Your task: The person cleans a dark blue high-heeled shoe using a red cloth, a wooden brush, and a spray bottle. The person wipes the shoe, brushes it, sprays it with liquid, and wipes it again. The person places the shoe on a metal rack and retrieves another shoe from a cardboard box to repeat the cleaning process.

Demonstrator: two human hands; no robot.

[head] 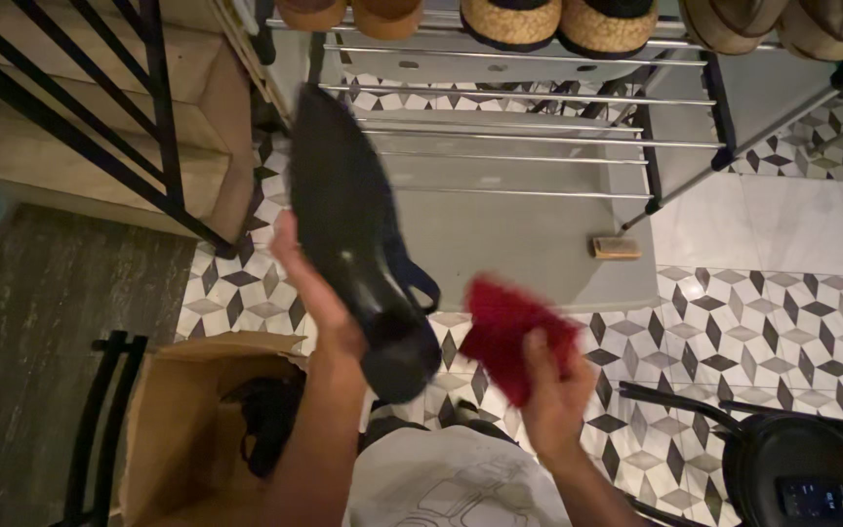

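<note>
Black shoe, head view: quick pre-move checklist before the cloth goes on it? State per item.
1. Left hand has the black shoe gripped: ok, fingers wrap its side, sole turned up toward the camera.
2. Right hand holds the red cloth: ok, bunched in the fingers.
3. Cloth touching shoe: not ok, a gap shows between them.
4. Shoe strap out of the way: cannot tell, it loops loose beside the heel.
5. Cardboard box open below the left arm: ok, with something dark inside.
6. Brush to hand: not ok, it lies on the floor by the shoe rack.
</note>
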